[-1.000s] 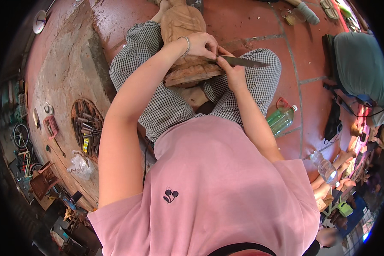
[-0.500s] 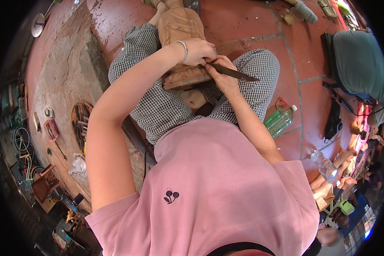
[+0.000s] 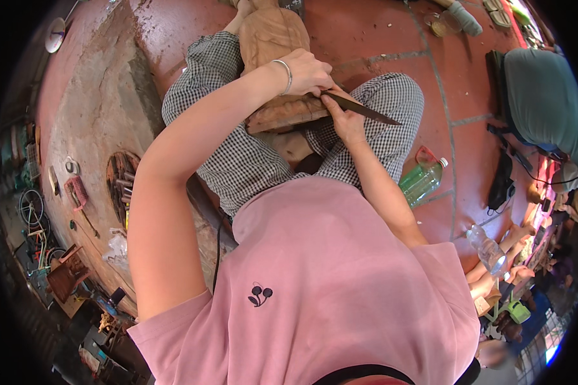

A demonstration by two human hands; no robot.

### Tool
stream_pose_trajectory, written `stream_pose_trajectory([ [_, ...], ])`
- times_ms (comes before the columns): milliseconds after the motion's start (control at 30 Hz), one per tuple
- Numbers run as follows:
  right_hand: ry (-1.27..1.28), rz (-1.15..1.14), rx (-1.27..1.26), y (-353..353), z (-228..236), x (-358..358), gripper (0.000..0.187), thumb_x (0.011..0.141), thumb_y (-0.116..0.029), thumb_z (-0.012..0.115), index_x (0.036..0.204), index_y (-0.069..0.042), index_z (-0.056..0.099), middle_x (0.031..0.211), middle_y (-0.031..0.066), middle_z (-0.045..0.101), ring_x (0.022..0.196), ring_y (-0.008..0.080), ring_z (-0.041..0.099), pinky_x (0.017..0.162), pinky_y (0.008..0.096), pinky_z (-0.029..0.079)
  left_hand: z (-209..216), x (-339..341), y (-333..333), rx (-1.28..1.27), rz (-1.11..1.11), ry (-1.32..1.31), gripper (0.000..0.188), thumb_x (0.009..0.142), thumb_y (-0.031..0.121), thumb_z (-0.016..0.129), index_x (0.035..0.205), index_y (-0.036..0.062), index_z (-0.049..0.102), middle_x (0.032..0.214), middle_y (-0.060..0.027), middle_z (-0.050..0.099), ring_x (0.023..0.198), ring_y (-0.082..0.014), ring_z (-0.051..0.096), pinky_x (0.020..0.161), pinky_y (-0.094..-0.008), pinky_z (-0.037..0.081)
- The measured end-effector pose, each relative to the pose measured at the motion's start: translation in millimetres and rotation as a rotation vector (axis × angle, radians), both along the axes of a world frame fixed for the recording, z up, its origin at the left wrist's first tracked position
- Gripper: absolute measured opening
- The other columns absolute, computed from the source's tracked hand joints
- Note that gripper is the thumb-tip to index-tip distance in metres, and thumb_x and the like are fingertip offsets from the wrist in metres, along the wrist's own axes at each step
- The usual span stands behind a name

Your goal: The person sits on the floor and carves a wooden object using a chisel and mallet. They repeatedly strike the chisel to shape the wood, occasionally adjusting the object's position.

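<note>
Across my crossed legs lies a carved wooden figure (image 3: pixel 274 33) with a thick base (image 3: pixel 288 115) toward me. A dark, flat metal file (image 3: pixel 371 113) with a tapering tip rests along the base's right side, its point out over my right knee. My left hand (image 3: pixel 307 72), with a silver bangle at the wrist, is closed around the file's inner end; the fingers partly hide that end. Lower down, my right hand (image 3: pixel 348 122) pinches the file with thumb and fingers near its middle. The wood surface under the file is mostly covered by my hands.
To the left, a big stone slab (image 3: pixel 93 109) holds a round holder of tools (image 3: pixel 123 183) and a red-handled brush (image 3: pixel 77 192). On the right tiles are a green plastic bottle (image 3: pixel 424 181), a clear bottle (image 3: pixel 488 249) and a teal-covered cushion (image 3: pixel 542 96). Another person's feet (image 3: pixel 519 237) show beyond.
Both hands and the file have slid a little to the right, the file's tip reaching further past my right knee. The carving stays in nearly the same place.
</note>
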State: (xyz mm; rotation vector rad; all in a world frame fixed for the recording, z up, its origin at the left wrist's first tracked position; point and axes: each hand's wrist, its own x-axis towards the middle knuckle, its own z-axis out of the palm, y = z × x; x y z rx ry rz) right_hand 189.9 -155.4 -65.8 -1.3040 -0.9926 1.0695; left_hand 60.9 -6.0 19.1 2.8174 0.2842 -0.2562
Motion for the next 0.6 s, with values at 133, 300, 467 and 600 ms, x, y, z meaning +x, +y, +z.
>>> stream_pose_trajectory([
  [133, 0.187, -0.007, -0.094, 2.7, -6.4, 8.7, 0.022, 0.095, -0.013, 0.064, 0.109, 0.004, 0.064, 0.124, 0.0145, 0.063, 0.101, 0.0168, 0.062, 0.092, 0.0292, 0.048, 0.9, 13.4, 7.7, -0.101, 0.121, 0.093, 0.021, 0.084, 0.021, 0.069, 0.101, 0.0087, 0.068, 0.093, -0.0061, 0.068, 0.086, -0.0292, 0.067, 0.073, -0.0393, 0.054],
  [300, 0.563, -0.13, -0.081, 4.2, -4.9, 3.0, 0.025, 0.096, -0.011, 0.062, 0.115, 0.005, 0.061, 0.129, 0.0151, 0.059, 0.11, 0.021, 0.061, 0.097, 0.0327, 0.051, -8.1, -11.9, 32.1, -0.543, 0.337, -0.065, 0.027, 0.083, 0.019, 0.072, 0.107, 0.008, 0.066, 0.104, -0.0087, 0.069, 0.098, -0.0264, 0.065, 0.088, -0.0387, 0.052],
  [467, 0.617, -0.175, -0.108, 8.1, -8.5, 4.7, 0.02, 0.098, -0.008, 0.058, 0.11, 0.008, 0.059, 0.124, 0.0172, 0.06, 0.108, 0.0215, 0.063, 0.093, 0.0344, 0.057, -23.0, -24.4, -1.9, -0.268, 0.413, -0.128, 0.042, 0.075, 0.018, 0.075, 0.111, 0.0101, 0.055, 0.105, -0.0115, 0.065, 0.099, -0.0309, 0.062, 0.085, -0.0406, 0.051],
  [600, 0.625, -0.207, -0.104, 6.5, -8.4, 7.1, 0.019, 0.098, -0.008, 0.057, 0.107, 0.008, 0.059, 0.116, 0.0175, 0.063, 0.103, 0.0217, 0.064, 0.091, 0.0332, 0.058, -29.5, -20.4, -26.9, -0.115, 0.524, -0.276, 0.037, 0.074, 0.012, 0.072, 0.106, 0.0095, 0.054, 0.105, -0.0113, 0.063, 0.097, -0.0315, 0.061, 0.085, -0.0411, 0.05],
])
